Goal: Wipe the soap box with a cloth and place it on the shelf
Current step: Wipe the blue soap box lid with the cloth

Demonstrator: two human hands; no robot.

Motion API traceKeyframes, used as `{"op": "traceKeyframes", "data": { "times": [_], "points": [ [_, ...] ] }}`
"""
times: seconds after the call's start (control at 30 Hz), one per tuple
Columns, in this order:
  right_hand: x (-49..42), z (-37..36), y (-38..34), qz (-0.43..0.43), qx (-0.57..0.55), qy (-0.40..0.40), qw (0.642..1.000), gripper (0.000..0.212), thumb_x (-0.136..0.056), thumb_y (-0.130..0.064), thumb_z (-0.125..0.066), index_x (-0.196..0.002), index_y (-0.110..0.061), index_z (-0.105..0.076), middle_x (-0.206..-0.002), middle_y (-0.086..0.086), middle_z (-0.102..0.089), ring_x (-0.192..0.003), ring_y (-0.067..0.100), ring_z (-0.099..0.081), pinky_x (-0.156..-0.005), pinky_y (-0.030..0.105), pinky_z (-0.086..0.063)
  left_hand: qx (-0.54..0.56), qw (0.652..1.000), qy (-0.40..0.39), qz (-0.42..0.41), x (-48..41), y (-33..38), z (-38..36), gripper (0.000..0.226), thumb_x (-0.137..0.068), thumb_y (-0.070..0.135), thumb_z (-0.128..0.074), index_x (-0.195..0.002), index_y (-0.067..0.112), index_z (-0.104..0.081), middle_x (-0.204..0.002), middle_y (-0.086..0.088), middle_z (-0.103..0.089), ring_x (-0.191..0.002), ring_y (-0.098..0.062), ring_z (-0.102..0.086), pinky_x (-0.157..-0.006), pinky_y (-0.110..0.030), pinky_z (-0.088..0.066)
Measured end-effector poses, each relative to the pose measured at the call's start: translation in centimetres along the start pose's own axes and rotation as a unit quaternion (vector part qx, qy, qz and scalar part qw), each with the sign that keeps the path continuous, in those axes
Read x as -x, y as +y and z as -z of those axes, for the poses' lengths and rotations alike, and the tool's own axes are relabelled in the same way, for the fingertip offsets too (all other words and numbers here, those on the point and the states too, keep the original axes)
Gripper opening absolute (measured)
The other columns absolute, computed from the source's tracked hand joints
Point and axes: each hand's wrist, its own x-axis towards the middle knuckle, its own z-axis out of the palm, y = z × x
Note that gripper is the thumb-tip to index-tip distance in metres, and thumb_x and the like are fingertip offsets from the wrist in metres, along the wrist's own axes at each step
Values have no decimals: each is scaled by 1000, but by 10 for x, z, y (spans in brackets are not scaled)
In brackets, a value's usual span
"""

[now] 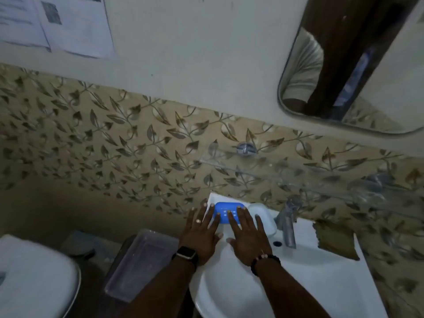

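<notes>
Your left hand (202, 228) and right hand (246, 232) rest flat, fingers straight, on the soap box (226, 207). Grip it by its sides, then fetch the cloth (335, 239).

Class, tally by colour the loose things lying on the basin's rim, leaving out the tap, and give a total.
Blue: 1, the soap box
White: 1, the shallow tray
Brown: 1, the cloth
Total: 3
</notes>
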Motion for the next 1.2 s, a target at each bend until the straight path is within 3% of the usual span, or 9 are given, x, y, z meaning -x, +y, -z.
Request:
{"op": "traceKeyframes", "data": {
  "times": [0.13, 0.23, 0.33, 0.47, 0.57, 0.7, 0.93, 1.1, 1.2],
  "points": [
    [-25, -15, 9, 3, 31, 25, 999, 64, -105, -33, -39, -160, -23, -7, -167, 13, 2, -155, 31, 5, -123, 56, -1, -12, 995, -99, 18, -25, -9, -19, 64, -105, 40, -32, -161, 26, -6, -166, -4, 14, -156, -33, 5, -118, -52, 19],
    [-32, -27, 10, 5, 39, 26, 999, 56, -103, -21, -38, -157, -19, -25, -167, 15, -7, -154, 34, -2, -123, 58, -3, -34, 993, -108, 16, -36, -9, -23, 57, -102, 38, -43, -156, 27, -29, -169, -8, -15, -155, -32, -10, -122, -53, 7],
    [-37, -34, 16, 7, 55, 37, 998, 52, -96, -12, -44, -148, -17, -44, -164, 18, -21, -154, 35, -11, -122, 59, -8, -37, 992, -114, 24, -43, -6, -21, 40, -97, 32, -50, -136, 24, -54, -144, -9, -54, -141, -33, -39, -120, -52, -9],
    [-39, -40, 12, 21, 84, 94, 992, 41, -85, -8, -60, -125, -15, -66, -148, 21, -50, -145, 37, -37, -115, 62, -29, -47, 994, -88, 36, -44, -8, -24, 28, -93, 28, -52, -117, 26, -66, -118, -6, -69, -118, -32, -57, -114, -48, -21],
    [-41, -43, 13, 38, 99, 129, 986, 34, -84, -9, -61, -117, -14, -69, -139, 21, -58, -140, 38, -44, -112, 63, -33, -39, 996, -71, 33, -45, -11, -23, 22, -91, 29, -55, -108, 26, -69, -110, -4, -72, -110, -31, -61, -108, -45, -29],
    [-36, -41, 11, 55, 91, 178, 978, 44, -89, -9, -35, -118, -15, -68, -132, 20, -62, -133, 37, -52, -108, 61, -37, -28, 999, -15, 27, -34, -16, -17, 13, -81, 27, -70, -94, 26, -71, -98, 0, -75, -92, -28, -68, -91, -42, -44],
    [-13, -13, 11, 65, 61, 289, 953, 46, -96, -5, -25, -119, -15, -63, -101, 10, -62, -101, 35, -59, -92, 52, -41, 32, 996, 80, -11, -19, -16, 19, 19, -77, 25, -74, -96, 24, -71, -102, -4, -75, -83, -32, -70, -76, -45, -52],
    [28, 9, 26, 36, 75, 351, 933, 40, -97, -2, -34, -116, -17, -66, -90, 7, -62, -94, 33, -58, -83, 47, -41, 85, 986, 133, -61, -14, 14, 43, 27, -73, 19, -85, -97, 22, -73, -104, -6, -74, -77, -34, -70, -66, -40, -53],
    [50, 22, 41, 26, 82, 377, 922, 35, -96, -2, -41, -115, -16, -67, -89, 7, -62, -91, 33, -60, -80, 45, -44, 190, 968, 152, -62, -11, 37, 48, 21, -82, 19, -79, -102, 19, -73, -109, -8, -71, -82, -33, -69, -63, -39, -56]
  ]
}}
